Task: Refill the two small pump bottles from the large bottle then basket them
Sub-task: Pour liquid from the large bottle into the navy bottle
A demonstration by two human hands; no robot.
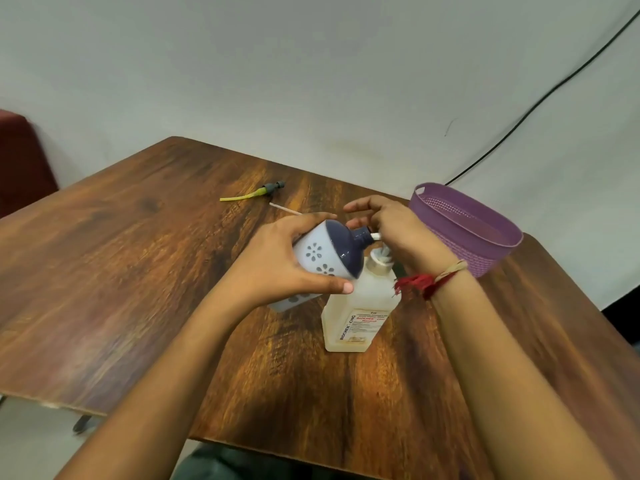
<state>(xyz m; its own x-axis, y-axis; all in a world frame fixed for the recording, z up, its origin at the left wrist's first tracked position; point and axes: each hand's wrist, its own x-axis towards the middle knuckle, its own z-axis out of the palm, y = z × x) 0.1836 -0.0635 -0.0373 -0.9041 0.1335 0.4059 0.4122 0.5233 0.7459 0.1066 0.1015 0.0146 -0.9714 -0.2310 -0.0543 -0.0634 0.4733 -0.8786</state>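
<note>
A person's left hand (277,258) grips a small pump bottle (322,254), white with flower cut-outs and a navy dome, and holds it tilted above a dark, strongly grained wooden bench (138,254) with its neck pointing right. The right hand (398,230) meets it there, fingers curled in a narrow pinch on a white piece (375,235) at the bottle's mouth; a red thread band (426,280) circles that wrist. Directly beneath the two hands the large bottle (360,306) stands upright on the bench, translucent, pale liquid inside, its label reading "BIOCHEK CHG". Something white sits at its open neck, half hidden by the right hand. On the bench's far right corner, just beyond the right hand, is a purple woven-pattern basket (491,258). Farther back on the bench lies a grey pump head with a yellow-green tube (263,192), and near it a thin white tube (285,209), one end running behind the left hand. The bench stands close to a plain, pale grey wall (311,64), down which a black cable (530,110) slants from the upper right to behind the basket. A dark red seat (20,161) shows at the left edge. Pale floor and a dark bench foot (81,424) are visible below the near left corner.
</note>
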